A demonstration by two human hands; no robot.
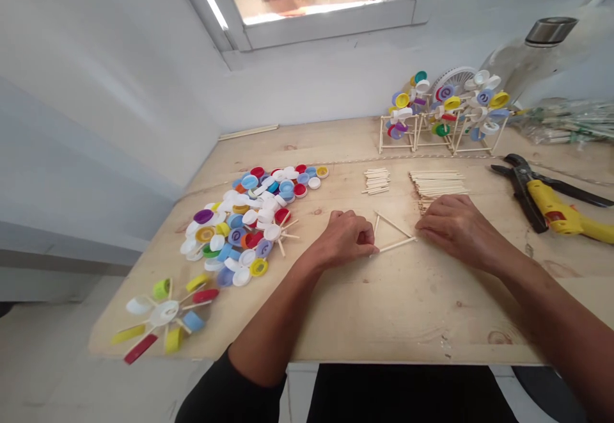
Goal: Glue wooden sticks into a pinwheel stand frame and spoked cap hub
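Thin wooden sticks form a small triangle point(396, 244) flat on the table between my hands. At its lower left corner, my left hand point(349, 239) has its fingers curled, thumb and index pinching the stick end. My right hand point(453, 230) is closed at the right corner, its fingertips against the stick ends; part of its grip is hidden. Just beyond the right hand lies a pile of longer sticks point(439, 183). A smaller stack of short sticks point(377, 180) sits behind the triangle.
Colourful bottle caps point(247, 256) cover the table's left side, near a cap-and-stick wheel point(164, 313) at the front edge. Finished cap pinwheels on stick frames point(441, 135) stand at the back. A yellow glue gun point(559, 212) and black pliers point(520, 186) lie right, below a bottle point(532, 64).
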